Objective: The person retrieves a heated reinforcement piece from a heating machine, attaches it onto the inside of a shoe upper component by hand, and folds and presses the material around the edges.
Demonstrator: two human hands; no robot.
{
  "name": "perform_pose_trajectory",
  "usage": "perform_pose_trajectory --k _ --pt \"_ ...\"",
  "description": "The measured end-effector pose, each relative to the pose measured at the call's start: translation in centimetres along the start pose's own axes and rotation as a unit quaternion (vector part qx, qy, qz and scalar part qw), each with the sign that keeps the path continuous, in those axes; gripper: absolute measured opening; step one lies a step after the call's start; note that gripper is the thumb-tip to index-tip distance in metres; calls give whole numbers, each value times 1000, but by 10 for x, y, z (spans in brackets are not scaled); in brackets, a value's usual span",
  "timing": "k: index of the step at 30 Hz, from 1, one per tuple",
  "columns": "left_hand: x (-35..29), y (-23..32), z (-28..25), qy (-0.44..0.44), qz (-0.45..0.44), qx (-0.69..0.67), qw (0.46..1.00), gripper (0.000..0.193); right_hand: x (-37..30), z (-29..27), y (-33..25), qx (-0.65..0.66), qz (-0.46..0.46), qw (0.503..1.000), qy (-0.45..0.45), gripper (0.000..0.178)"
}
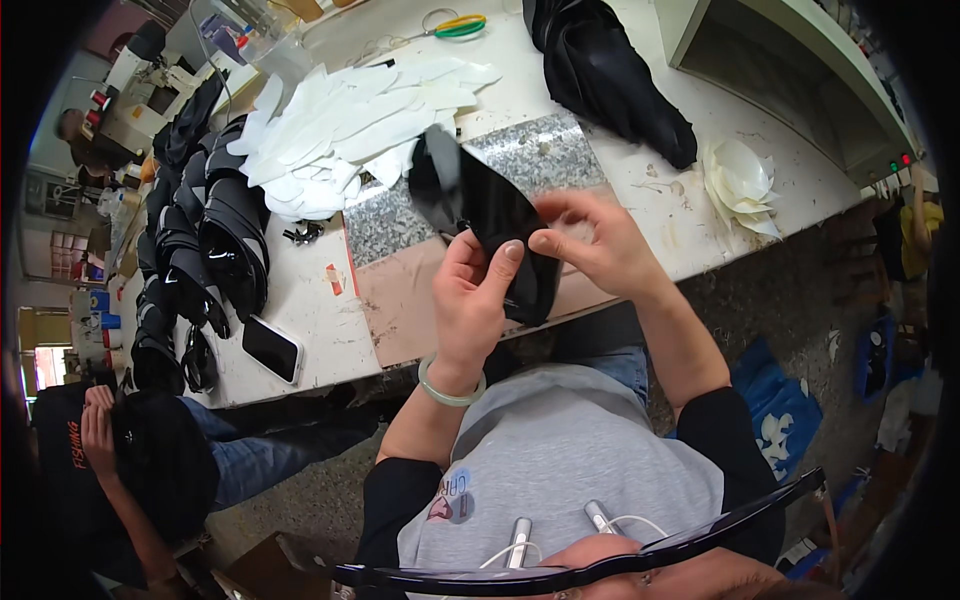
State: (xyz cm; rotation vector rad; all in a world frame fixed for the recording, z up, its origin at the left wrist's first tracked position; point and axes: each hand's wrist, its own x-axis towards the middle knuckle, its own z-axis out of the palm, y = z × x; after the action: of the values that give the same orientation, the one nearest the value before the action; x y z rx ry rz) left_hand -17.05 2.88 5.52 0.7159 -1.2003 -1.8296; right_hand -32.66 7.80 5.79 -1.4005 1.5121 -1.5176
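Observation:
A curved black piece of sheet material [490, 205], partly glossy, is held up over the table's near edge. My left hand [470, 295], with a pale bangle on its wrist, grips its lower left part, the thumb pressed on its surface. At its right edge my right hand [600, 245] pinches it between thumb and fingers. Those right fingers are slightly blurred. Beneath the piece lie a speckled grey slab [385, 220] and a pinkish-brown board [400, 300]. Beyond it spreads a loose pile of thin white cut pieces [340, 120].
Stacked black curved pieces [235, 240] and a phone [272, 350] lie at left. Green-and-yellow-handled scissors [460, 27] lie at the back. Right of centre are a black fabric bundle [625, 90], nested cream-white pieces [740, 185] and a pale open box [780, 90]. Another person [130, 470] sits at left.

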Motion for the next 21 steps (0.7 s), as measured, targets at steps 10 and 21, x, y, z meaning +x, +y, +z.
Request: perform_pose_trajectory --k 10,21 --pt "2 25 -9 -91 123 347 925 14 -14 -9 0 192 122 972 -59 21" --pt "0 -6 -77 -141 -159 -231 949 46 -11 -22 31 557 128 801 -179 28"
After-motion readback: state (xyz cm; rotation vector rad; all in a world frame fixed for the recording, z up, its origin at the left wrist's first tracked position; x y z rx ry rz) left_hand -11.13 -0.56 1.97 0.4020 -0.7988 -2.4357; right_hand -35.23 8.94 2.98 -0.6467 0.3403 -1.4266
